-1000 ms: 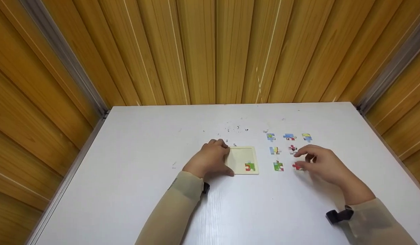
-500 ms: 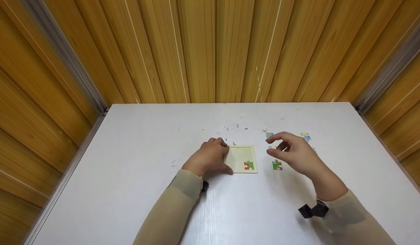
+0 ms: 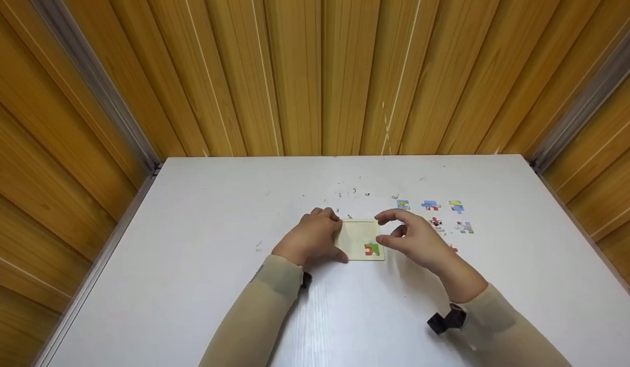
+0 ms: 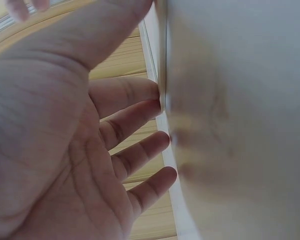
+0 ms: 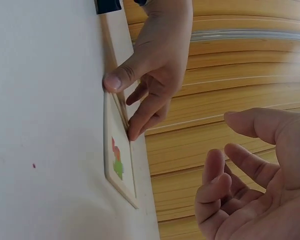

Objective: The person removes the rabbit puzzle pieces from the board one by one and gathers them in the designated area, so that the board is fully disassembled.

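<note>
My left hand (image 3: 315, 237) grips the left side of a shallow square puzzle tray (image 3: 356, 233), thumb at the near corner and fingers at the far one. The left wrist view shows the fingertips against the tray's edge (image 4: 162, 60). In the tray's near right corner lies a green and red puzzle piece (image 3: 372, 248). My right hand (image 3: 414, 237) hovers by the tray's right edge, its fingers bent loosely. From the right wrist view, nothing sits between the thumb and fingers of this hand (image 5: 260, 180).
Right of the tray, several loose puzzle pieces lie in rows, among them a blue and red piece (image 3: 430, 205) and a yellow and blue piece (image 3: 456, 206). My right hand hides some of them. Dark marks (image 3: 354, 191) dot the white table (image 3: 218, 214) behind the tray.
My right hand has moved left from the loose pieces to the tray's right edge, uncovering pieces at the right. The left hand and the tray keep their place.
</note>
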Motion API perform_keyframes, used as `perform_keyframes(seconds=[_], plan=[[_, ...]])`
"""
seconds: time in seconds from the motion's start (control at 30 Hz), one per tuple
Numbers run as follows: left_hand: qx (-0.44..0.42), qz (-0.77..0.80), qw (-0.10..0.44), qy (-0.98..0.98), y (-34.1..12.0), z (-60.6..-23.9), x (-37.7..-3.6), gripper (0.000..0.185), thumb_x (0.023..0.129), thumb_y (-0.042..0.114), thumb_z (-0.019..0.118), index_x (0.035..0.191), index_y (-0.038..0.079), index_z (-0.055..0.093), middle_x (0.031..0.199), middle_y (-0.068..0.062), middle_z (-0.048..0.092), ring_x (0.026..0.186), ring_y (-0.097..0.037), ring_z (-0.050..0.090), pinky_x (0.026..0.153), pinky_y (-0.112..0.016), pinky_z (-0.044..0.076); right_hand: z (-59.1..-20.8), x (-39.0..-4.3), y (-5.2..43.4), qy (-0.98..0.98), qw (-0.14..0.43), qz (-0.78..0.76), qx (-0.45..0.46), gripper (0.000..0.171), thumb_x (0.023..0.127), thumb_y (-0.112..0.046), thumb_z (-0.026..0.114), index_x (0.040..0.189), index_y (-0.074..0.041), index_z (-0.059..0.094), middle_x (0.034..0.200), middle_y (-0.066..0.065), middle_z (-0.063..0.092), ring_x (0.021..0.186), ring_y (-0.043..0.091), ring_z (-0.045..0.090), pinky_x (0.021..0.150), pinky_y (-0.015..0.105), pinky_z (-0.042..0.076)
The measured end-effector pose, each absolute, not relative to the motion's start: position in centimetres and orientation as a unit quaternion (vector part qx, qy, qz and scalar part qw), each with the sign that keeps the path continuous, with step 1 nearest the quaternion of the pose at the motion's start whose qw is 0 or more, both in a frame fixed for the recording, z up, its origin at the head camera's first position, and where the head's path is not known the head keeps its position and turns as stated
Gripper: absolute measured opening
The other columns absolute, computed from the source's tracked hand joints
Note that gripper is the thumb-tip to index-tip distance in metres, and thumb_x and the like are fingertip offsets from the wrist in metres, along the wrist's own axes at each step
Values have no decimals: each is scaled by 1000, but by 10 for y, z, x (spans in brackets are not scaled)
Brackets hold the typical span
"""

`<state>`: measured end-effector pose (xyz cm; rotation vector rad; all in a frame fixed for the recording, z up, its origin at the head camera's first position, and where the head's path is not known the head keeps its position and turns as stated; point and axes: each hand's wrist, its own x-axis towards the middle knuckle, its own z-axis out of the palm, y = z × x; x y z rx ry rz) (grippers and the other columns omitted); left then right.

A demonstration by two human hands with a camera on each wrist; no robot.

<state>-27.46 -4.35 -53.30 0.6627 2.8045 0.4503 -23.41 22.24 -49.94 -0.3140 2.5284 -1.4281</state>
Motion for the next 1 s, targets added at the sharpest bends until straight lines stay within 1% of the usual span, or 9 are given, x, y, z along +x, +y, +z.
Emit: perform_keyframes(seconds=[0.1,0.27,0.47,0.6,0.7,0.77,0.87,1.0], plan=[[227,156,113,955,-43,-533,-274,74,82,50,102,141,11,78,152,-5,65,146,-28,57,125,-46,50,-507,-236,221,856,126,-491,-102,55,101,-18,84,151,-5,64,150,23,64,92,20,64,70,22,50],[222,157,115,955,-43,-532,-274,74,82,50,102,141,11,78,153,-4,65,147,-28,56,125,-46,50,-517,-239,219,856,145,-485,-101,56,103,-16,80,154,-4,62,155,22,62,90,18,64,71,22,53],[229,151,114,955,-44,-533,-274,69,82,51,102,135,12,80,151,-4,65,146,-28,57,124,-46,51,-526,-238,216,876,146,-448,-98,52,105,-15,78,154,-6,65,159,21,61,91,17,65,72,25,54],[227,152,114,955,-44,-532,-275,70,83,51,101,137,12,80,152,-4,65,147,-29,57,125,-47,50,-530,-238,213,883,150,-433,-98,50,105,-11,76,154,-7,66,159,22,61,86,17,65,68,25,56],[225,153,114,955,-44,-533,-276,69,83,50,102,137,11,80,152,-4,65,148,-29,56,127,-48,49,-534,-239,211,885,153,-427,-102,51,103,-7,76,154,-4,67,158,22,61,83,16,64,65,24,56],[225,156,113,955,-45,-533,-276,69,83,49,102,136,11,80,152,-4,65,148,-28,56,127,-47,48,-536,-240,210,889,153,-417,-110,51,102,-5,77,152,-2,68,157,22,61,84,16,64,65,23,56],[225,159,111,955,-45,-532,-275,69,83,48,102,135,10,81,151,-5,66,148,-29,56,128,-47,47,-538,-240,208,899,152,-393,-120,50,101,-4,78,150,-1,71,156,20,61,90,16,65,69,23,56],[229,162,112,953,-44,-532,-275,69,83,48,102,136,9,80,151,-6,66,148,-30,56,128,-48,47,-539,-239,208,911,153,-363,-125,46,103,-6,78,148,-3,73,153,16,62,103,19,62,84,27,54]])
